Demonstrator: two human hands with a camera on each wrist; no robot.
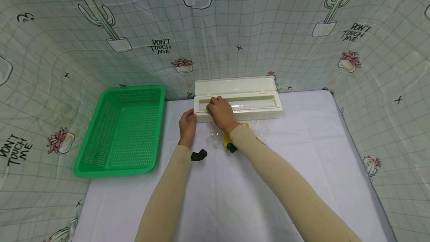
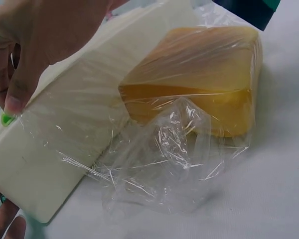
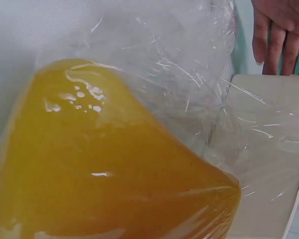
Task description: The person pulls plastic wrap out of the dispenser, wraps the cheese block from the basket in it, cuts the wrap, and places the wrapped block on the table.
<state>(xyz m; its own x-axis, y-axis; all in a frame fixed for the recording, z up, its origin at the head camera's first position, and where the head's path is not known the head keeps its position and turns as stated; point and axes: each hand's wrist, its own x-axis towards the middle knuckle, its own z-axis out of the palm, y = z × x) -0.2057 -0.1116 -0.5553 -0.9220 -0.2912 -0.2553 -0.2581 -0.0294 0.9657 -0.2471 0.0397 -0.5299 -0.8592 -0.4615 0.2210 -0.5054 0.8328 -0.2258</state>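
Observation:
A long white cling film dispenser (image 1: 255,115) stands at the back of the table, lid raised, with a film roll inside. My right hand (image 1: 221,113) reaches over its left part and pinches a small green slide cutter (image 2: 7,119) on the front edge. Straight fingers of my left hand (image 1: 187,126) lie against the dispenser's left end. Clear cling film (image 2: 164,149) stretches from that edge over a yellow, rounded box-shaped thing (image 2: 209,64) in front. In the right wrist view, the film clings tightly to the yellow thing (image 3: 84,164); my right forearm partly covers it in the head view.
A green perforated basket (image 1: 112,171) is on the left of the white-covered table (image 1: 215,204). Black wrist straps show near both sleeves. A patterned curtain (image 1: 218,29) surrounds the table's back and sides.

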